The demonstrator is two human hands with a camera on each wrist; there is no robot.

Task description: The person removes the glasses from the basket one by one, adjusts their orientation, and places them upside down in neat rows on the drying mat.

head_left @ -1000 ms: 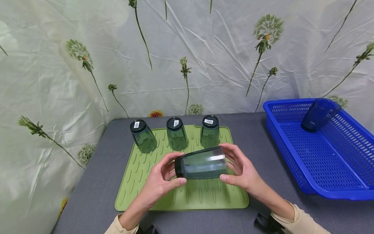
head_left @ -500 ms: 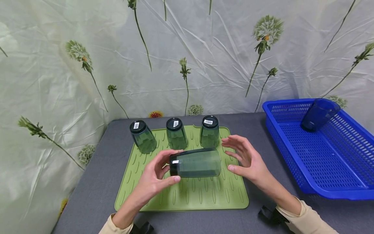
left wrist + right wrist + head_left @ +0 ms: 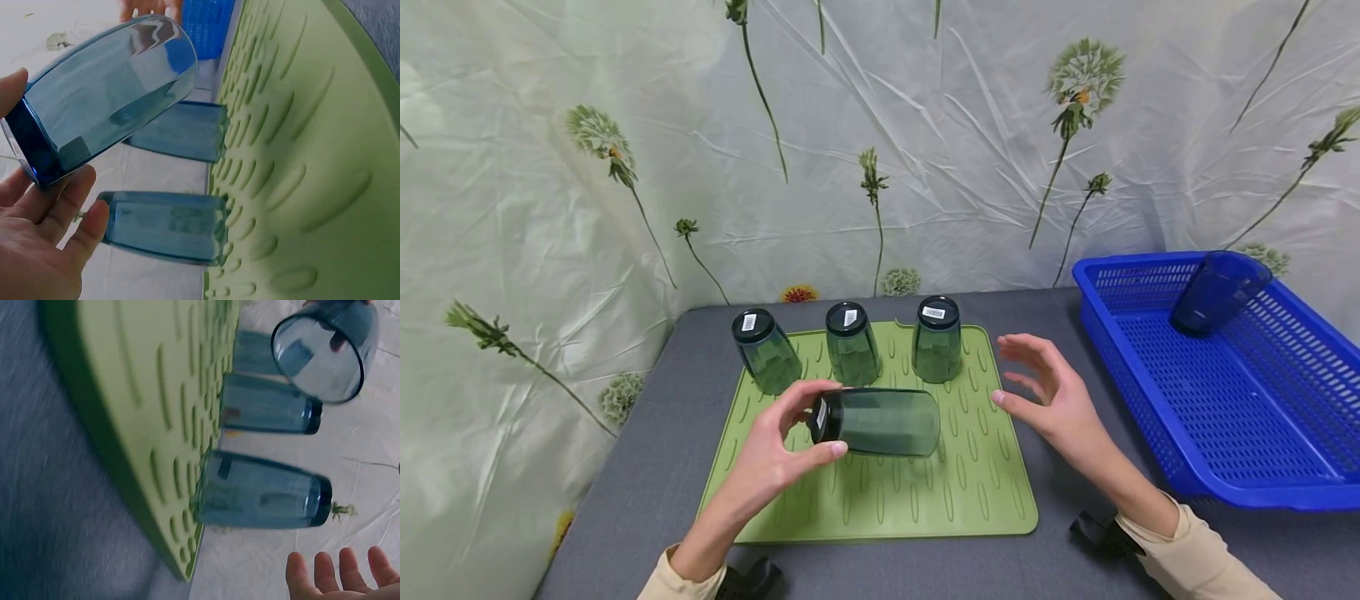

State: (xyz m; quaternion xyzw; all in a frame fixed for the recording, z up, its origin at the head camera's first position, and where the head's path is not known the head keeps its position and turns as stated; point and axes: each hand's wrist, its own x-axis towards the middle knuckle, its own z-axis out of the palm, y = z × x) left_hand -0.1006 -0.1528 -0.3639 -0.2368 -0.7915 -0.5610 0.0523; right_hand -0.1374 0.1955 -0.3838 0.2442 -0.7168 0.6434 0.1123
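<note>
Left hand alone holds the dark green tumbler on its side above the green ridged mat, thumb and fingers curled round the base end, which carries a barcode sticker; the mouth points away from the palm toward the right hand. Right hand hangs off the glass, fingers straight and spread, holding nothing, just past the open rim.

Step in hand, as I judge it: carrying the tumbler over the mat for placing. Next move likely calls for tipping the mouth down and setting it rim-first on the ridges, one-handed unless the right hand comes in.

Room and edges: beyond the knuckles, three tumblers stand upside down in a row along the mat's far edge, the left one close to the held base, so little slack on that side. Under and palm-side of the grip the mat is bare ridges up to its near edge. Past the right hand, well apart, is the blue basket with one blue cup leaning in its far corner. Grey tabletop lies outside the mat on the wrist side.
</note>
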